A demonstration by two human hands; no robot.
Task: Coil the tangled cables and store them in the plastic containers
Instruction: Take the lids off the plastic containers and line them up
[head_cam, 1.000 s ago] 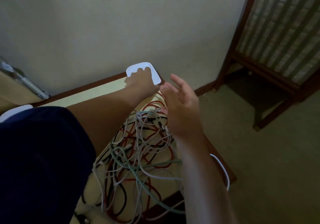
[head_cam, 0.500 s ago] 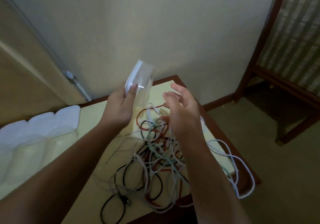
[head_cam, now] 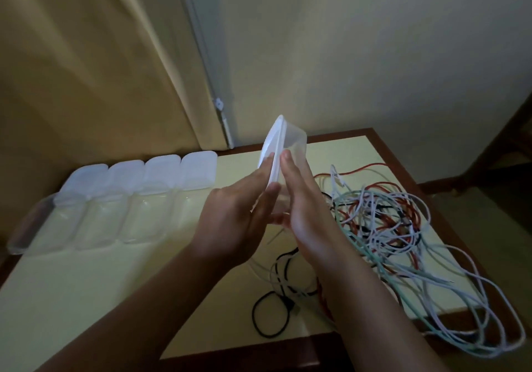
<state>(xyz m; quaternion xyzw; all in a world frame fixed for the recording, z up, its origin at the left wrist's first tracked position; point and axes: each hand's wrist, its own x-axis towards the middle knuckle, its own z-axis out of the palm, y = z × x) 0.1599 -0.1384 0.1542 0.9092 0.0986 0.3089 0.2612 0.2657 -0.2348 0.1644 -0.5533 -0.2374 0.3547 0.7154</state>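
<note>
We hold a clear plastic container [head_cam: 283, 153] with a white lid on its edge above the surface [head_cam: 86, 279], pressed between our two hands. Our left hand [head_cam: 239, 216] lies flat against the lid side, our right hand [head_cam: 305, 199] against the tub side, fingers extended. The tangled cables [head_cam: 383, 222], red, black, white and pale green, sprawl just right of our hands, some loops hanging over the surface's edge. A row of open containers [head_cam: 121, 199] sits at left.

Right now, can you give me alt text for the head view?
Both hands, left hand and right hand, hold a clear lidded plastic container on edge above a pale yellow table. A tangle of red, white, green and black cables lies to the right, and a row of closed plastic containers to the left.
</note>
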